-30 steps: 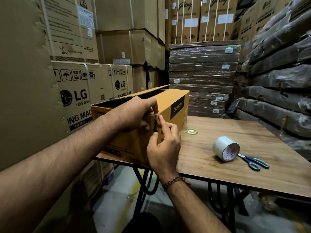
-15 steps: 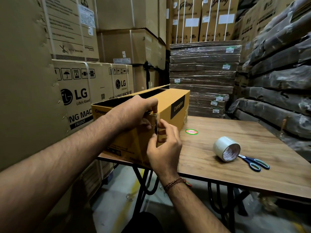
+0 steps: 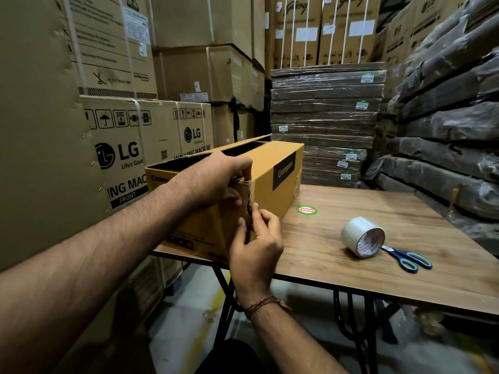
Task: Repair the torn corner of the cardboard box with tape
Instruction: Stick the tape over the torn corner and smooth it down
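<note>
**Tape pressed further down the torn corner**

Nearest the camera, the right hand (image 3: 253,247) is closed in a pinch on the vertical corner edge of the cardboard box (image 3: 264,174), thumb and forefinger pressed against a strip of clear tape (image 3: 249,203) that is only faintly seen. Compared with a second ago, this pinch has been moved lower along the edge, so the strip is judged to be smoothed downward over the tear. Just above the pinch, the top of the same corner is clamped by the left hand (image 3: 216,179), fingers curled over the rim. Well to the right of the pinch, the tape roll (image 3: 361,236) and scissors (image 3: 407,257) lie untouched on the table (image 3: 337,268). The lowest part of the edge is judged not yet pressed.
</note>
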A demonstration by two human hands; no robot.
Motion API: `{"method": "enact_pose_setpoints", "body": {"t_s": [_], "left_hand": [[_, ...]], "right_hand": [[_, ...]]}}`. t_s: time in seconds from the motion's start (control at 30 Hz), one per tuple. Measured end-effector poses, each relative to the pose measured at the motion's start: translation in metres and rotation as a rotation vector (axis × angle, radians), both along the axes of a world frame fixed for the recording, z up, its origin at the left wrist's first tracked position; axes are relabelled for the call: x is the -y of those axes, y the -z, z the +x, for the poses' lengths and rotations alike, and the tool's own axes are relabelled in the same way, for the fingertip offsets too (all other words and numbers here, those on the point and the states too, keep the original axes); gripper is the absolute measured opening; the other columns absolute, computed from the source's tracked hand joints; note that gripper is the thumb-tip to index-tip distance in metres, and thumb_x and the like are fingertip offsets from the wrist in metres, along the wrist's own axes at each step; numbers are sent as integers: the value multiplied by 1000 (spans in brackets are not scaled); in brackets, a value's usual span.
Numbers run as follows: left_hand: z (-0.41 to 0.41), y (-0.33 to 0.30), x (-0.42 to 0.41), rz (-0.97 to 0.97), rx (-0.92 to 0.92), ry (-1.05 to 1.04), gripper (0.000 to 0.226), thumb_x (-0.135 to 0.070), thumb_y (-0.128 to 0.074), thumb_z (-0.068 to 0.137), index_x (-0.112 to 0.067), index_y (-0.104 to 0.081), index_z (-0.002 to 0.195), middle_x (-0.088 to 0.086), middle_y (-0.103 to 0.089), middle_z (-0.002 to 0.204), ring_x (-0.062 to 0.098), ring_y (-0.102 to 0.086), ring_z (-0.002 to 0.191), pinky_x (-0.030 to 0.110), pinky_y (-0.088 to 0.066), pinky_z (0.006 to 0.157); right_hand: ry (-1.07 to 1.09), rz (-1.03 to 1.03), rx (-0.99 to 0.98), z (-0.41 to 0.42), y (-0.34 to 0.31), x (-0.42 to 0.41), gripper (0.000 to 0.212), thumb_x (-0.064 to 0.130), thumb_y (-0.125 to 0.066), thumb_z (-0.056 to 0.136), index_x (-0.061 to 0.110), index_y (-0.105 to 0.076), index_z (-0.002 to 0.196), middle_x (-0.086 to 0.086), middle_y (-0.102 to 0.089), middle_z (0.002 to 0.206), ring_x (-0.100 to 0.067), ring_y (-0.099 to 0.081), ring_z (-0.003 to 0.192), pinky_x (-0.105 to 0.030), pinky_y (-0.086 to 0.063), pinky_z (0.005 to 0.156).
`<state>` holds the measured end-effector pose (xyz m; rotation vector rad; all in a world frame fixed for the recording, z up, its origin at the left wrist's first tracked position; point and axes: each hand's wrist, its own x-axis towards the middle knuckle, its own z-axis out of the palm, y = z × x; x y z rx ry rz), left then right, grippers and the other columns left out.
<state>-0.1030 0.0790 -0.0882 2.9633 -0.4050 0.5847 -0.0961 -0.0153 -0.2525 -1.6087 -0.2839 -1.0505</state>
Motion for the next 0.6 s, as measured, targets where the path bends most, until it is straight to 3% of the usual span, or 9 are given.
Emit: {"method": "enact_pose_setpoints", "body": {"t_s": [0.13, 0.27, 0.4, 0.5, 0.6], "left_hand": [[-1, -1, 0, -14, -8, -12, 52, -19, -87, 79, -25, -61, 123, -1, -69, 119, 18, -69, 112, 38, -62, 88], [-3, -4, 3, -9, -24, -19, 56, -32, -89, 75, -26, -61, 123, -2, -69, 120, 16, -67, 110, 27, -57, 81], [-3, -1, 5, -13, 20, -25, 46, -35, -84, 82, -25, -61, 121, 0, -70, 120, 18, -67, 112, 30, -60, 85], [-3, 1, 6, -18, 32, -25, 44, -30, -82, 84, -24, -62, 122, 0, -69, 121, 18, -67, 114, 34, -60, 90], [-3, 0, 5, -19, 32, -29, 44, -31, -83, 83, -24, -62, 121, 0, -70, 118, 18, -67, 111, 36, -61, 89]], "right_hand": [[11, 32, -9, 0, 0, -2, 35, 7, -72, 97, 6, -76, 132, -3, -65, 109, -13, -61, 100, 4, -36, 90], [-1, 150, -46, 5, -5, -2, 21, 14, -71, 102, 6, -83, 117, 0, -67, 101, -8, -63, 90, 3, -41, 78], [-40, 275, -113, 14, -6, 0, 16, 23, -81, 96, 14, -87, 108, 5, -72, 93, -4, -67, 81, -15, -54, 73], [-174, 343, -185, 27, -2, 8, 17, 26, -86, 90, 19, -87, 106, 8, -77, 96, -1, -72, 86, -13, -56, 76], [-437, 484, -361, 40, -5, 17, 16, 23, -90, 86, 16, -84, 99, 1, -81, 91, -13, -75, 81, -25, -62, 72]]}}
